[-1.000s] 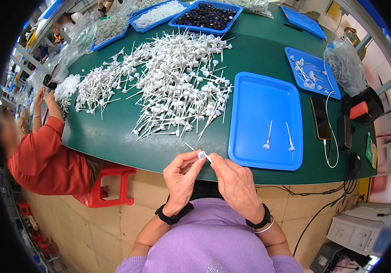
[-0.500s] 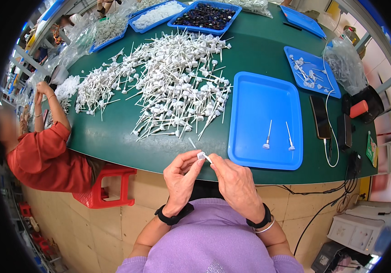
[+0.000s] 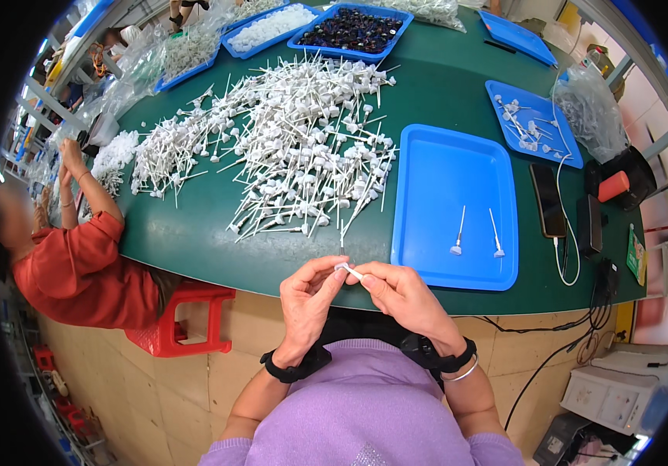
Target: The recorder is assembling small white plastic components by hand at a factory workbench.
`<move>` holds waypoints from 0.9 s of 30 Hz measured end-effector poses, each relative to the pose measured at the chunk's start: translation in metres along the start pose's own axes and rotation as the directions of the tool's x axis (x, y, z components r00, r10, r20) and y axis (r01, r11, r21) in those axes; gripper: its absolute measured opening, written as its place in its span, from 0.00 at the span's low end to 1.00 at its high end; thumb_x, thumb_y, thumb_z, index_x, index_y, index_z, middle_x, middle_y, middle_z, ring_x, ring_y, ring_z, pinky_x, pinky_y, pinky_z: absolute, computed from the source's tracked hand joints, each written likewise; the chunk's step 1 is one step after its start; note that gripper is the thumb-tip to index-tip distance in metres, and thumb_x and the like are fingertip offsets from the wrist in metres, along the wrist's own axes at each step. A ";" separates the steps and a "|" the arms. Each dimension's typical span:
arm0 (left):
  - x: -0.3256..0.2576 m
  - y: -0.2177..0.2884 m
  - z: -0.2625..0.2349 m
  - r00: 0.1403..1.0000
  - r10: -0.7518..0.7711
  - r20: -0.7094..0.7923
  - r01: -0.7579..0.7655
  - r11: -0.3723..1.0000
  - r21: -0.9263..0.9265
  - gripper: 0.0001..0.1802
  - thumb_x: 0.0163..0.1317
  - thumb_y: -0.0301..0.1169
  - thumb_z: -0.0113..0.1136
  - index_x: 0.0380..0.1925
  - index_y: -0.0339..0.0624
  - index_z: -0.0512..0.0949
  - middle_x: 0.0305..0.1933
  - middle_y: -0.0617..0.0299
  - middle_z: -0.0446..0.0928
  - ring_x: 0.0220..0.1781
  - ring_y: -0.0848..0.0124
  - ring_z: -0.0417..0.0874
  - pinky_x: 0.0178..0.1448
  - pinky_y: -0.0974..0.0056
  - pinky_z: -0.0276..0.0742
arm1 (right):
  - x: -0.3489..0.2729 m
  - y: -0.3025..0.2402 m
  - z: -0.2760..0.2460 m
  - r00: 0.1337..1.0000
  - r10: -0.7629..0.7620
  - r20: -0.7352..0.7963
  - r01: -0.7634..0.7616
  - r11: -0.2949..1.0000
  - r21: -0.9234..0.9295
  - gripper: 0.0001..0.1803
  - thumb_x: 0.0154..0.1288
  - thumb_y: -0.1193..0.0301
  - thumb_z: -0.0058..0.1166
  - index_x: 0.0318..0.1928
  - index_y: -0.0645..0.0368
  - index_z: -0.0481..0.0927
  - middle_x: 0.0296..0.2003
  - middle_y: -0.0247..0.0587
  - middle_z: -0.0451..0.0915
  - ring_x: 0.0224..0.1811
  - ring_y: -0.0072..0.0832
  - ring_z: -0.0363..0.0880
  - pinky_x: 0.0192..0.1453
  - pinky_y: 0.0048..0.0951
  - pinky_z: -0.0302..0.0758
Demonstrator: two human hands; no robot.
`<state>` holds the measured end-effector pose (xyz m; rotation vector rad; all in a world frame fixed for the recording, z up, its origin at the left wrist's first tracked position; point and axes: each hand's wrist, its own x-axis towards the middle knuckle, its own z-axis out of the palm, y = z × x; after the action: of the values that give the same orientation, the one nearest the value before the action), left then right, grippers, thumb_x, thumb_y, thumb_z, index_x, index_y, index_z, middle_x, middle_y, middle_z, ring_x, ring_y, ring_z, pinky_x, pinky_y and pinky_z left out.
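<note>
Over the near table edge, both hands meet at a small white plastic piece [image 3: 341, 267]. My left hand [image 3: 305, 301] pinches its whitish head between thumb and fingertips. Touching it from the right, a short white rod-like part [image 3: 355, 272] is pinched by my right hand [image 3: 402, 297]; whether the two are joined I cannot tell. A thin pale stem [image 3: 341, 242] rises just beyond the left fingertips. Beyond my hands lies a large pile of white-headed pieces with thin stems [image 3: 303, 147]. Two similar pieces [image 3: 456, 247] lie in a blue tray [image 3: 443, 276] to the right.
Another blue tray [image 3: 563, 151] at the right holds several stemmed pieces, beside a phone [image 3: 545, 200] on a white cable. Farther back are trays of dark parts [image 3: 349, 31] and white parts [image 3: 272, 29]. A co-worker in a red top [image 3: 85, 264] sits at the left by a red stool [image 3: 209, 318].
My right hand has turned, its wrist swinging outward to the right, fingers still pinching. The thin stem beyond the left fingertips has gone from tilted to nearly upright. My left hand stays nearly in place.
</note>
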<state>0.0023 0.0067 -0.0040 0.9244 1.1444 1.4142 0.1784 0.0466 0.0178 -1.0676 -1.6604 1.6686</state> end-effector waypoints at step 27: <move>0.007 -0.001 -0.001 0.999 -0.023 -0.047 0.024 1.000 0.015 0.10 0.68 0.21 0.62 0.48 0.32 0.82 0.42 0.59 0.85 0.44 0.75 0.85 0.50 0.71 0.79 | -0.015 -0.031 0.010 0.966 -0.219 -0.135 0.117 0.841 -0.528 0.08 0.73 0.73 0.50 0.49 0.60 0.74 0.26 0.55 0.77 0.29 0.56 0.78 0.30 0.50 0.69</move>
<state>0.0000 0.0138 -0.0053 0.8900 1.1997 1.4160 0.1733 0.0310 0.0496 -1.2335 -2.0612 0.9844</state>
